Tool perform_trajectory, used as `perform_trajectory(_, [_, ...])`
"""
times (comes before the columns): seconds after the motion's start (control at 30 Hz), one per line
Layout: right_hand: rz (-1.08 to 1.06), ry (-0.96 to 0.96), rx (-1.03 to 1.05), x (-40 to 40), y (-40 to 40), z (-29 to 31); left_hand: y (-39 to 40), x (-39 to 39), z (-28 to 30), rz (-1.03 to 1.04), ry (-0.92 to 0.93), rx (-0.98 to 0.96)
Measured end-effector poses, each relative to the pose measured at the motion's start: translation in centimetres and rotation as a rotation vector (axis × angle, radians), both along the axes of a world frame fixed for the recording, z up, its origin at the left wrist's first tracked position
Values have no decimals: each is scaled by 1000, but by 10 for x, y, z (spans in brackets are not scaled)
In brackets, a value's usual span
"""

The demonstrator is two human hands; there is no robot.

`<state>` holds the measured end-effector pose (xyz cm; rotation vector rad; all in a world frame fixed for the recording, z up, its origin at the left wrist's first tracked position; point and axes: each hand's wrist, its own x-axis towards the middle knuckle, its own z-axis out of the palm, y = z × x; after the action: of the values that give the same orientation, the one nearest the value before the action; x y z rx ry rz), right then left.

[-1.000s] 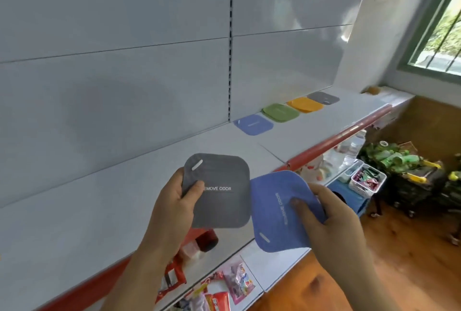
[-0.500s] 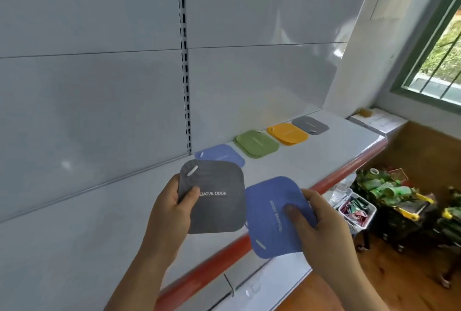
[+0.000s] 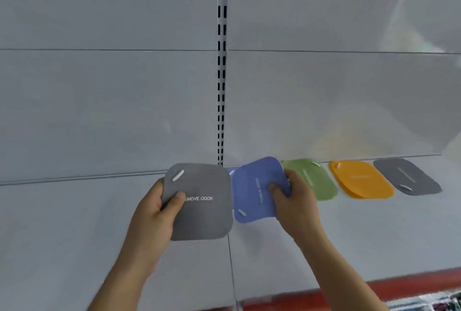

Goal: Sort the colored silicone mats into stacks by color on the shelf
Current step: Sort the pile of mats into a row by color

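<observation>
My left hand (image 3: 156, 210) grips a grey mat (image 3: 202, 213) printed "REMOVE ODOR" by its left edge, held above the white shelf (image 3: 74, 235). My right hand (image 3: 294, 200) pinches a blue mat (image 3: 254, 190) by its right side, just over a blue mat lying on the shelf (image 3: 231, 172), of which only a sliver shows. Further right along the shelf's back lie a green mat (image 3: 316, 180), an orange stack (image 3: 361, 180) and a grey mat (image 3: 409, 177).
The shelf's red front edge (image 3: 399, 285) runs along the bottom right. A slotted upright (image 3: 222, 61) divides the grey back panels. A seam in the shelf (image 3: 232, 265) runs towards me between my arms. Some goods show blurred at the bottom right corner.
The view has swung to face the shelf squarely and closer. Both hands have carried their mats towards the row; the blue mat now hovers over the blue one on the shelf.
</observation>
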<state>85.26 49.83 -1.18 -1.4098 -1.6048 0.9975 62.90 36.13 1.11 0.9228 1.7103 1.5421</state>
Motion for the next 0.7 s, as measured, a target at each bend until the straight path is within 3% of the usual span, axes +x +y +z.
perform_trajectory(0.23, [174, -139, 70, -31, 47, -20, -6, 26, -1, 192, 5, -20])
perform_trajectory(0.4, [187, -528, 256, -35, 49, -40, -3, 33, -4, 220, -5, -33])
perform_trajectory(0.7, [129, -858, 466, -24, 55, -51, 16, 32, -3, 176, 9, 8])
